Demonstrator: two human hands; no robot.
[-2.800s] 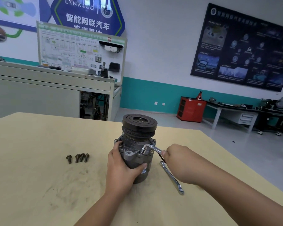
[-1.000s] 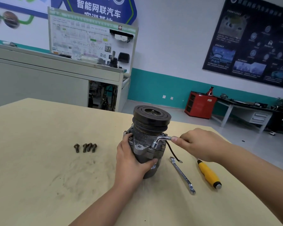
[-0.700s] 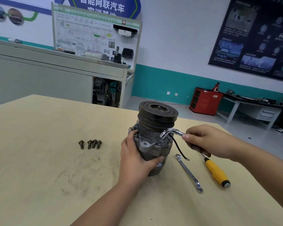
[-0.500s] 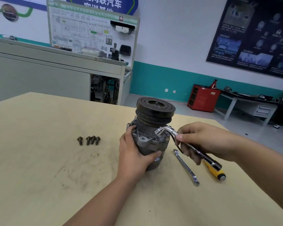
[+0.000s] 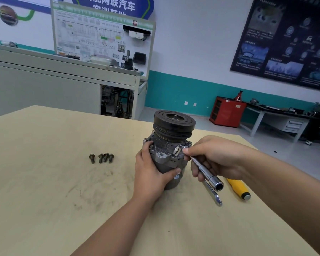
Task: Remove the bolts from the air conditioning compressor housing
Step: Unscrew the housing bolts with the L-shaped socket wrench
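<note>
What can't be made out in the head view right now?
All in the head view:
- The socket wrench short end covers the bolt under it, so how far out it is stays unknown.
- Compressor housing far side: hidden by its own body; bolts there uncountable.
- Screwdriver tip: behind the right hand.
- Spanner upper end: under that hand.
- Housing near-left side: covered by the left hand.

Bare left grip, right grip, forearms.
</note>
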